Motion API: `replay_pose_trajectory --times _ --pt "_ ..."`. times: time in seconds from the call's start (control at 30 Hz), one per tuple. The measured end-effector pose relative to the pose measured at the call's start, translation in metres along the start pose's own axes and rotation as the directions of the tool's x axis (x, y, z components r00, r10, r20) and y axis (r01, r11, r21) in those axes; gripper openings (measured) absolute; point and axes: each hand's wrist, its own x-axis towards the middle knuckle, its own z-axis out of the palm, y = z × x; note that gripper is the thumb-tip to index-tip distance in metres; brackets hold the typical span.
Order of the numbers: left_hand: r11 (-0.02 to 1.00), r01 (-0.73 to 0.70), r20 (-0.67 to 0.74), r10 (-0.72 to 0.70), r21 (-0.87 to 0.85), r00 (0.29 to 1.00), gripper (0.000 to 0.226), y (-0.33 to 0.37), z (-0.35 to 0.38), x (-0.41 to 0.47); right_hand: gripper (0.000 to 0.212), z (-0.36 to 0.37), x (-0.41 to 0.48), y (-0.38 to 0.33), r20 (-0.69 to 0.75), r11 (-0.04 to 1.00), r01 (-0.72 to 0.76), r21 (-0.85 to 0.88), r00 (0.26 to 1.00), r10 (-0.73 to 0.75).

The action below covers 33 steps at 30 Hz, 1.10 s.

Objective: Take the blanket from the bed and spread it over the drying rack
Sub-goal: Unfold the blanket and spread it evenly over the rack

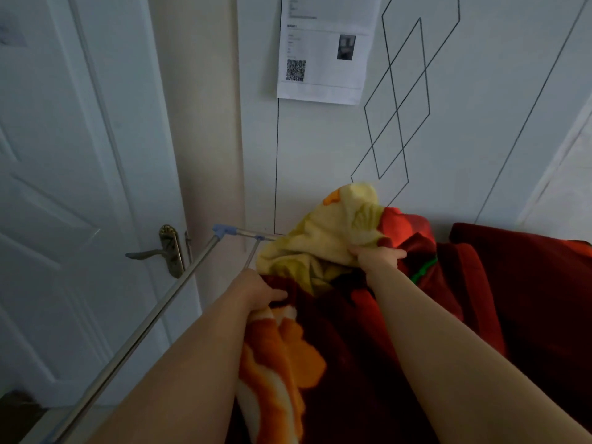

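Observation:
A thick blanket [320,238] in dark red, orange and pale yellow lies bunched over the drying rack [179,283], whose metal rails with blue corner joints run from the lower left up to the wall. My left hand [259,291] grips a dark red fold at the blanket's near left edge, close to the inner rail. My right hand [376,256] clutches the yellow and red bunch, which stands raised near the wall. Most of the rack is hidden under the cloth.
A white door [64,187] with a brass lever handle [160,251] stands at the left. The wall ahead carries a printed sheet [323,49] and black line patterns. More dark red fabric [528,283] lies at the right.

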Motion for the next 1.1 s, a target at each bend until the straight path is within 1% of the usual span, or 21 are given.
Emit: replay_pose_trajectory --times 0.07,0.1,0.13,0.17,0.2,0.23,0.33,0.4,0.5,0.67,0.73,0.8,0.83,0.9,0.93,0.97,1.0,1.03,1.07,1.1 --pt "0.999 -0.028 -0.012 0.029 0.046 1.000 0.051 -0.001 0.005 0.010 0.097 0.006 0.011 0.005 0.023 1.000 0.011 -0.015 1.000 -0.011" --pt "0.997 -0.059 -0.025 0.061 0.054 0.998 0.038 -0.001 0.005 0.012 0.082 0.007 0.011 0.006 0.039 0.999 0.032 -0.041 0.999 -0.031" --pt "0.994 -0.094 -0.054 0.097 0.052 0.994 0.025 -0.001 0.006 0.018 0.065 0.010 0.015 0.006 0.061 0.997 0.064 -0.053 0.996 -0.061" --pt "0.992 -0.124 -0.095 0.127 0.029 0.987 0.016 -0.002 0.007 0.023 0.050 0.012 0.017 0.004 0.084 0.995 0.088 -0.048 0.993 -0.083" --pt "0.988 -0.151 -0.148 0.149 -0.003 0.978 0.016 0.000 0.006 0.026 0.040 0.013 0.017 0.001 0.093 0.995 0.096 -0.032 0.991 -0.092" --pt "0.984 -0.178 -0.206 0.170 -0.023 0.964 0.021 0.003 0.006 0.031 0.034 0.014 0.019 -0.005 0.092 0.995 0.097 -0.006 0.991 -0.096" --pt "0.957 -0.286 -0.322 0.283 0.040 0.903 0.032 0.017 -0.002 0.039 0.028 0.019 0.016 -0.028 0.061 0.983 0.100 0.152 0.992 -0.110" --pt "0.943 -0.333 -0.395 0.314 0.020 0.863 0.034 0.027 -0.015 0.043 0.024 0.025 0.015 -0.045 0.031 0.965 0.139 0.223 0.988 -0.150" --pt "0.931 -0.366 -0.496 0.315 -0.007 0.809 0.028 0.035 -0.039 0.052 0.026 0.034 0.017 -0.071 0.007 0.929 0.214 0.302 0.974 -0.227" --pt "0.913 -0.407 -0.585 0.341 0.019 0.736 0.022 0.034 -0.065 0.068 0.034 0.066 0.025 -0.092 0.048 0.882 0.261 0.393 0.952 -0.303" --pt "0.927 -0.374 -0.575 0.325 0.036 0.751 0.027 0.021 -0.059 0.076 0.042 0.084 0.032 -0.082 0.096 0.877 0.256 0.407 0.942 -0.320" --pt "0.943 -0.314 -0.528 0.322 0.107 0.786 0.023 -0.001 -0.045 0.092 0.047 0.103 0.040 -0.061 0.200 0.878 0.213 0.428 0.926 -0.321" --pt "0.950 -0.283 -0.487 0.311 0.132 0.817 0.017 -0.012 -0.036 0.099 0.051 0.109 0.041 -0.049 0.253 0.895 0.196 0.401 0.915 -0.314" --pt "0.963 -0.184 -0.394 0.250 0.196 0.884 0.008 -0.032 -0.021 0.107 0.061 0.117 0.043 -0.027 0.343 0.943 0.173 0.283 0.900 -0.268" --pt "0.962 -0.121 -0.354 0.205 0.245 0.912 0.011 -0.039 -0.016 0.106 0.066 0.119 0.042 -0.018 0.389 0.964 0.163 0.212 0.891 -0.236" --pt "0.956 -0.049 -0.310 0.142 0.289 0.940 0.028 -0.041 -0.013 0.103 0.068 0.119 0.041 -0.012 0.418 0.977 0.157 0.143 0.885 -0.203" --pt "0.947 0.006 -0.259 0.081 0.322 0.963 0.051 -0.043 -0.012 0.098 0.068 0.118 0.038 -0.008 0.433 0.983 0.159 0.094 0.882 -0.184" --pt "0.942 0.028 -0.221 0.049 0.334 0.974 0.068 -0.042 -0.013 0.091 0.066 0.116 0.035 -0.006 0.427 0.983 0.170 0.064 0.886 -0.181" --pt "0.942 0.031 -0.189 0.035 0.335 0.981 0.076 -0.041 -0.015 0.086 0.063 0.113 0.032 -0.005 0.419 0.982 0.180 0.050 0.889 -0.185" --pt "0.942 0.026 -0.163 0.031 0.333 0.986 0.077 -0.040 -0.017 0.086 0.057 0.109 0.027 -0.007 0.402 0.980 0.196 0.037 0.895 -0.194"
